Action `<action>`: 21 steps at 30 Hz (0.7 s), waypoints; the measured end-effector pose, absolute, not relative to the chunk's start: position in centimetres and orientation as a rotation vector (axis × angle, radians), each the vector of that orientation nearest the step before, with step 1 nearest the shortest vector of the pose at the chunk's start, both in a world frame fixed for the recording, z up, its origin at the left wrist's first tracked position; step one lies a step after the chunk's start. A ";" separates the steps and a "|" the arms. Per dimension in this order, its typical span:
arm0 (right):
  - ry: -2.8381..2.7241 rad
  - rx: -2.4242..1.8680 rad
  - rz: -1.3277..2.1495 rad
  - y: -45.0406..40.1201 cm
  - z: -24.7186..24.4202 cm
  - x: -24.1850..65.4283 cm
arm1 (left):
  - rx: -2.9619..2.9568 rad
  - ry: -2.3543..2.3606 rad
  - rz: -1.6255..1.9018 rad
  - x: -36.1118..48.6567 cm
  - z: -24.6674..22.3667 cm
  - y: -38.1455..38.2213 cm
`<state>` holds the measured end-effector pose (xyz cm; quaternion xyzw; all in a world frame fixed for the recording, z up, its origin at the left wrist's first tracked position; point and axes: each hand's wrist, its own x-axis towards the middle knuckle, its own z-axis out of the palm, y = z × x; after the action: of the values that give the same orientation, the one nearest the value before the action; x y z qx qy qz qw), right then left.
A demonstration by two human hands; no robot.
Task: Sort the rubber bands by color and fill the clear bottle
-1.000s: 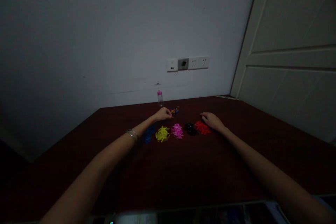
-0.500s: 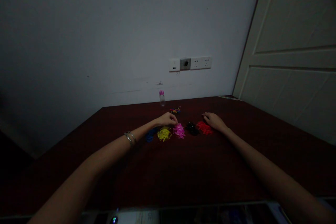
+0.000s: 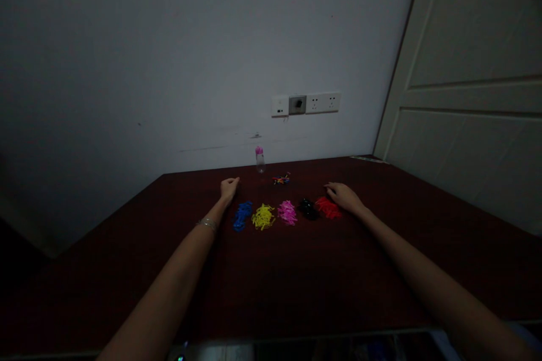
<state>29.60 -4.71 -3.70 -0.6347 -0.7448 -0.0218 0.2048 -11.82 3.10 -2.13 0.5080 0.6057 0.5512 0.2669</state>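
Five small heaps of thin, bendy-looking coloured pieces form a row on the dark red table: a blue heap, a yellow heap, a pink heap, a black heap and a red heap. Behind them lies a smaller mixed-colour heap. My left hand rests just beyond the blue heap, to its left, fingers curled closed; anything inside is hidden. Beside the red heap, my right hand lies palm down, fingers stretched out over its far edge.
A clear bottle with a pink cap stands at the back by the wall. Sockets are set in the wall above. A pale panelled door is on the right. Things lie below the table's near edge, too dark to name.
My left hand has moved left, from beside the pink heap to beyond the blue one, uncovering the blue and yellow heaps. My right hand stays by the red heap.
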 end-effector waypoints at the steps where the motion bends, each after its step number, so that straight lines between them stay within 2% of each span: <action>1: -2.073 -1.770 -0.062 -4.7 -3.7 29.6 | 1.364 1.627 1.510 -12.1 -2.4 3.2; 11: -2.008 -1.746 -0.104 -3.8 -3.2 29.4 | 1.452 1.581 1.531 -12.4 -3.1 3.4; 21: -2.207 -1.641 -0.022 1.2 0.5 21.8 | 1.474 1.574 1.528 -12.4 -3.1 2.9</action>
<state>21.78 1.22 0.47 -0.5852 -0.7871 -0.0079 0.1945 -12.35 2.87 -3.12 0.5404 0.5772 0.5603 0.2467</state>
